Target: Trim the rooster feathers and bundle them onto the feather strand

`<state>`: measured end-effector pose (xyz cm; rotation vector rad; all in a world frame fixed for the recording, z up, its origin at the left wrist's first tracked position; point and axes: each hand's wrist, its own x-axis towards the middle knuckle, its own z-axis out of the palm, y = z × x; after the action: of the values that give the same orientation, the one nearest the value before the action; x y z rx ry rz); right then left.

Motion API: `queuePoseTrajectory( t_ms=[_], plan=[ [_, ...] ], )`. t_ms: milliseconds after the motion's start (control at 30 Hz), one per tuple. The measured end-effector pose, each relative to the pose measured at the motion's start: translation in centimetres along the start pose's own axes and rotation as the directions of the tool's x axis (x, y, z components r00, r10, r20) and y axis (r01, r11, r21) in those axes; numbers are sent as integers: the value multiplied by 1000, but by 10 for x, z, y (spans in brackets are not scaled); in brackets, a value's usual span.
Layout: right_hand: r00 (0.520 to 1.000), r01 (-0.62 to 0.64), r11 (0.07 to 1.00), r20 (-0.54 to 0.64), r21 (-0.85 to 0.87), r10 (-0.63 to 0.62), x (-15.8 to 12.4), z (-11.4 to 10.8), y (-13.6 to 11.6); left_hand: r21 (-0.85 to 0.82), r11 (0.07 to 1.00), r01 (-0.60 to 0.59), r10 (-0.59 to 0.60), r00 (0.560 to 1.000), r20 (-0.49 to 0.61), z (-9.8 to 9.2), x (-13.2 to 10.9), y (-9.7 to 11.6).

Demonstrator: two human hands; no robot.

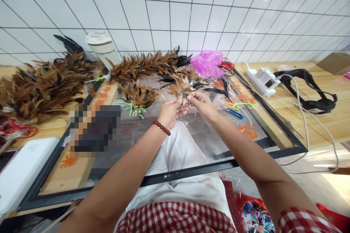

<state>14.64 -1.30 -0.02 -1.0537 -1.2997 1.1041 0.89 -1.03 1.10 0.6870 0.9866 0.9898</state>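
Near the middle of the glass panel, my left hand and my right hand meet fingertip to fingertip. Both pinch the pale base of a small brown feather. Loose brown and black feathers lie just beyond my fingers, so where the held one ends is hard to see. A bundle of brown feathers tied with bright green string lies left of my hands. Behind it stretches a long brown feather garland. A blue cutter rests to the right beside more green string.
A black-framed glass panel covers the table. Large brown feather bundles and a white cup stand at left. Pink plastic lies at the back. At right are a power strip, cables and a black strap.
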Motion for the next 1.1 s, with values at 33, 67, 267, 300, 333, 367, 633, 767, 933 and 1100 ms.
queuePoseTrajectory(
  t_ms=[33, 67, 267, 300, 333, 367, 633, 767, 933, 1100],
  plan=[
    [1000, 16, 1000, -22, -23, -17, 0, 2, 1, 8, 1000, 10, -10, 1000, 9, 0, -1, 0],
    [998, 31, 999, -46, -45, -33, 0, 3, 2, 13, 1000, 16, -16, 1000, 14, 1, -1, 0],
    [988, 98, 981, -100, -167, -116, -1, 4, 8, 35, 999, 6, -9, 996, 90, 0, -1, -3],
    [988, 102, 980, -96, -170, -120, -1, 4, 9, 44, 999, 1, -6, 994, 110, 0, -1, -3],
    [989, 103, 981, -90, -162, -119, -1, 4, 10, 53, 999, -1, -6, 992, 130, 0, -1, -3],
    [990, 100, 985, -87, -142, -113, 0, 4, 10, 61, 998, -1, -8, 989, 149, -1, -1, -3],
    [961, -222, 947, 219, 233, 171, -1, -5, 4, 91, 991, 101, -125, 943, 308, -6, -2, 1],
    [975, -216, 942, 102, 256, 196, -3, -5, 2, 67, 988, 139, -154, 908, 390, -7, -3, 1],
    [997, -66, 993, 39, 94, 62, 1, -4, 8, 77, 994, 74, -96, 937, 335, -7, -1, -1],
    [985, 151, 795, 23, -587, -171, 4, -13, 19, -108, 981, -161, 170, 982, 80, -11, 9, 4]
  ],
)
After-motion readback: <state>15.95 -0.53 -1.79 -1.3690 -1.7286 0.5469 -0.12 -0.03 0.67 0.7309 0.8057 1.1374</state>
